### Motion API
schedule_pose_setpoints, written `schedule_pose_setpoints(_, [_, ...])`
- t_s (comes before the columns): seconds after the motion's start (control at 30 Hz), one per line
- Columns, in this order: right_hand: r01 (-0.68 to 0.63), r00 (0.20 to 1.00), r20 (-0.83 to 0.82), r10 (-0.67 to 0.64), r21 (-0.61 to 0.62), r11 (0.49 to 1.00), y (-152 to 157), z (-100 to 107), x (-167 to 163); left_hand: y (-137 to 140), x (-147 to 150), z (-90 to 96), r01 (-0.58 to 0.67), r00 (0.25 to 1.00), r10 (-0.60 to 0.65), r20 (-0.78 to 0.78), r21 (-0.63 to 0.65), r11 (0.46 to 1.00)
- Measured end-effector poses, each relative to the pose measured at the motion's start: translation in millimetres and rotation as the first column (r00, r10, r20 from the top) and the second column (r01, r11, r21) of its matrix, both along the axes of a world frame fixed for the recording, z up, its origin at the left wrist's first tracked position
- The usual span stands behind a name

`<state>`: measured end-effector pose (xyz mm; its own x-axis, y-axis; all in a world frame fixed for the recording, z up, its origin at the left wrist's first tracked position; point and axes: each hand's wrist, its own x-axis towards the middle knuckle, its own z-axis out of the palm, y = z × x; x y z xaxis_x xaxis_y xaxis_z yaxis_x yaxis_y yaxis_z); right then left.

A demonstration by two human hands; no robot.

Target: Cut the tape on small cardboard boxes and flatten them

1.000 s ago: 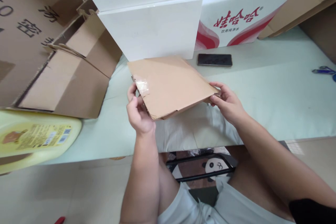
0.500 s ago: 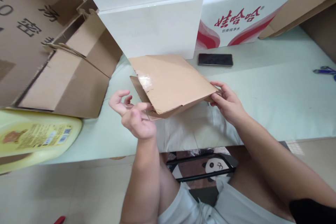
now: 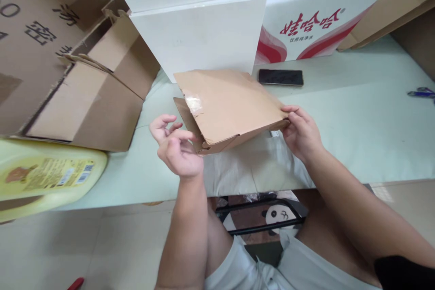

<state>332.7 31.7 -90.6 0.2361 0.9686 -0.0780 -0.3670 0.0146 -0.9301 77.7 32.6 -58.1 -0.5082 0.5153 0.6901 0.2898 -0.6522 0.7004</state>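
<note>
Right-hand grip [image 3: 302,133] pinches the right corner of a thin cardboard box [image 3: 234,104]; box tilted between both hands, over the middle of the surface's [image 3: 356,127] near edge. Left-hand grip [image 3: 180,152] loosely spread at the box's gaping left end; contact unclear. Beyond, phone [image 3: 280,77]. White carton [image 3: 316,31], far edge: 娃哈哈, 饮用纯净水. Brown carton [image 3: 20,50], left end: "50", 汤, 密.
</note>
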Motion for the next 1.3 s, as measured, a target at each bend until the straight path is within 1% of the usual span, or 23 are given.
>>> schedule_pose_setpoints(0.07, [0.039,0.999,-0.026,-0.040,-0.027,0.999,0.5,2.7,-1.0,0.4,1.3,-0.2,0.018,1.000,-0.017,0.022,-0.047,0.999])
schedule_pose_setpoints(0.17, [0.088,0.995,-0.038,-0.092,-0.077,0.993,1.4,4.6,-2.4,-0.5,4.4,-0.1,0.070,0.997,-0.069,0.015,-0.114,0.991])
schedule_pose_setpoints(0.27, [0.189,0.980,-0.034,-0.194,-0.120,0.975,3.0,4.3,-1.5,-0.9,5.8,-0.3,0.107,0.994,-0.107,0.009,-0.131,0.986])
schedule_pose_setpoints(0.33, [0.242,0.966,-0.055,-0.251,-0.139,0.960,4.0,3.6,1.4,0.2,3.3,-0.7,0.081,0.997,-0.082,0.002,-0.129,0.988])
schedule_pose_setpoints(0.37, [0.253,0.961,-0.079,-0.266,-0.142,0.957,4.4,3.3,3.4,1.0,0.9,-1.0,0.054,0.998,-0.056,-0.003,-0.151,0.987])
schedule_pose_setpoints(0.4, [0.257,0.956,-0.110,-0.273,-0.141,0.956,4.6,3.2,5.5,2.0,-2.0,-1.3,0.024,0.999,-0.028,-0.017,-0.199,0.980])
schedule_pose_setpoints(0.47, [0.258,0.944,-0.179,-0.278,-0.125,0.958,4.6,3.5,9.3,3.7,-8.4,-2.0,-0.025,0.998,0.003,-0.064,-0.345,0.938])
schedule_pose_setpoints(0.5, [0.259,0.938,-0.206,-0.278,-0.113,0.959,4.4,3.9,10.6,4.4,-11.0,-2.3,-0.029,0.996,-0.009,-0.088,-0.416,0.909])
schedule_pose_setpoints(0.53, [0.260,0.935,-0.222,-0.277,-0.101,0.960,4.1,4.4,11.5,4.9,-12.9,-2.4,-0.018,0.994,-0.035,-0.105,-0.466,0.885])
schedule_pose_setpoints(0.6, [0.267,0.934,-0.225,-0.277,-0.074,0.961,3.2,5.5,12.2,5.2,-14.0,-1.9,0.045,0.986,-0.120,-0.116,-0.508,0.860])
schedule_pose_setpoints(0.67, [0.273,0.942,-0.190,-0.276,-0.046,0.961,1.9,6.1,13.1,5.0,-12.3,-0.4,0.130,0.977,-0.196,-0.081,-0.504,0.854])
schedule_pose_setpoints(0.7, [0.273,0.949,-0.158,-0.274,-0.029,0.962,1.2,6.2,14.1,4.8,-11.0,0.7,0.164,0.976,-0.212,-0.042,-0.489,0.856])
schedule_pose_setpoints(0.8, [0.228,0.974,-0.003,-0.228,0.042,0.973,-0.7,5.8,19.1,4.4,-8.6,3.6,0.198,0.980,-0.180,0.082,-0.419,0.886])
schedule_pose_setpoints(0.87, [0.194,0.977,0.080,-0.200,0.075,0.978,-1.6,5.9,21.9,3.9,-8.8,4.8,0.186,0.982,-0.158,0.100,-0.404,0.896])
schedule_pose_setpoints(0.93, [0.202,0.975,0.083,-0.208,0.078,0.976,-2.1,7.1,22.4,2.8,-9.2,5.4,0.172,0.984,-0.136,0.119,-0.389,0.905])
schedule_pose_setpoints(1.03, [0.220,0.975,0.024,-0.221,0.051,0.974,-3.2,10.2,19.3,1.4,-9.1,5.4,0.168,0.977,-0.115,0.180,-0.312,0.935])
schedule_pose_setpoints(1.1, [0.192,0.981,0.025,-0.193,0.046,0.980,-4.2,12.0,17.1,1.7,-9.2,4.2,0.177,0.979,-0.137,0.151,-0.295,0.939])
schedule_pose_setpoints(1.17, [0.166,0.985,0.048,-0.168,0.052,0.985,-5.1,12.6,16.4,3.0,-10.9,2.0,0.163,0.986,-0.140,0.093,-0.340,0.926])
schedule_pose_setpoints(1.23, [0.151,0.986,0.064,-0.155,0.061,0.987,-5.6,12.1,17.0,4.7,-14.8,-1.0,0.109,0.994,-0.107,0.029,-0.411,0.905])
schedule_pose_setpoints(1.3, [0.145,0.987,0.060,-0.148,0.066,0.987,-6.1,11.3,17.6,6.1,-20.9,-5.3,0.028,0.995,-0.071,-0.073,-0.479,0.878])
